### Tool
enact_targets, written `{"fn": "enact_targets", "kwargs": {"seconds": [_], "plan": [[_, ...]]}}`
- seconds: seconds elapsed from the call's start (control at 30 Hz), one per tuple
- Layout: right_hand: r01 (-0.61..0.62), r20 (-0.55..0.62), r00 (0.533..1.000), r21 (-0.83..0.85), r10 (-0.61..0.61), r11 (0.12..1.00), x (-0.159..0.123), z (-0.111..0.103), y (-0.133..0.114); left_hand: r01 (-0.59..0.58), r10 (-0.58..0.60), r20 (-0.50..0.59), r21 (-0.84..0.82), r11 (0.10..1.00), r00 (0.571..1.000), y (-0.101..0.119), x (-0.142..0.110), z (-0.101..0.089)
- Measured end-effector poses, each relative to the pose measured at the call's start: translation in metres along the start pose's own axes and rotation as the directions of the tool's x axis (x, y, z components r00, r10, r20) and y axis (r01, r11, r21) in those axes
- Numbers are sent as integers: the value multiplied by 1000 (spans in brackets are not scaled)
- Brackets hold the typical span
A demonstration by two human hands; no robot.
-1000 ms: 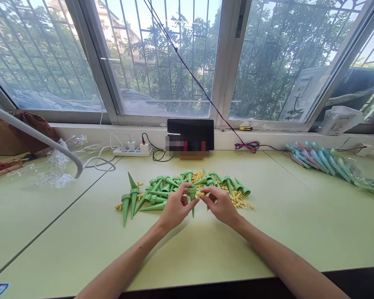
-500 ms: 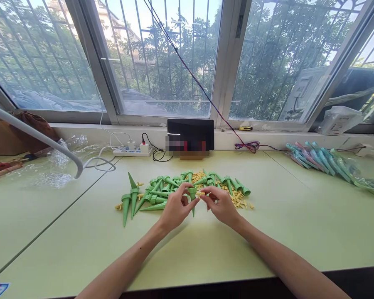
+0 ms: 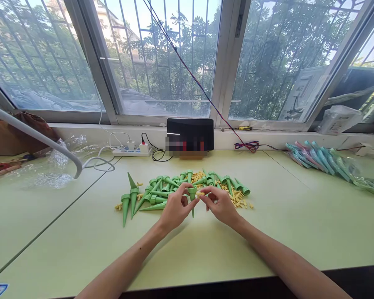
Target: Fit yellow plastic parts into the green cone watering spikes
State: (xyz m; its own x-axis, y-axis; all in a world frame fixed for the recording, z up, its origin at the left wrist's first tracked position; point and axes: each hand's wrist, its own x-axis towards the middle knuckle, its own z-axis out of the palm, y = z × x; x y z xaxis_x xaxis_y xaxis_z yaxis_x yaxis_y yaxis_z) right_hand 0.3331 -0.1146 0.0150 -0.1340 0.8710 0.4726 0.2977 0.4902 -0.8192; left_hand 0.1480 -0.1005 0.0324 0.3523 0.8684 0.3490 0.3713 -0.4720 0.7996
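Observation:
My left hand [image 3: 175,207] is closed on a green plastic watering spike [image 3: 192,193], its wide collar up and its point down. Between thumb and fingers of my right hand [image 3: 220,205] is a small yellow T-shaped valve [image 3: 200,194], held against or very close to the spike's side; I cannot tell whether it is in the spike. Behind my hands lie many green spikes [image 3: 156,200] in a heap. Loose yellow valves [image 3: 239,202] are spread among and to the right of them. Two spikes with yellow valves fitted, one of them [image 3: 125,207], lie at the left.
A dark-screened tablet [image 3: 190,133] stands at the back by the window. A power strip [image 3: 132,152] with cables sits left of it. Bagged items [image 3: 321,160] lie at the back right, and a white curved tube [image 3: 50,143] reaches in from the left.
Both hands stay almost still, the spike and the yellow valve held together in front of me. The view has shifted very slightly.

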Motion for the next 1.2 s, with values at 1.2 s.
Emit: {"fn": "enact_targets", "kwargs": {"seconds": [1.2], "plan": [[-46, 27, 998, -70, 48, 996, 1, 0, -8, -7, 7, -10, 0, 1000, 1000, 3, 0, 1]]}}
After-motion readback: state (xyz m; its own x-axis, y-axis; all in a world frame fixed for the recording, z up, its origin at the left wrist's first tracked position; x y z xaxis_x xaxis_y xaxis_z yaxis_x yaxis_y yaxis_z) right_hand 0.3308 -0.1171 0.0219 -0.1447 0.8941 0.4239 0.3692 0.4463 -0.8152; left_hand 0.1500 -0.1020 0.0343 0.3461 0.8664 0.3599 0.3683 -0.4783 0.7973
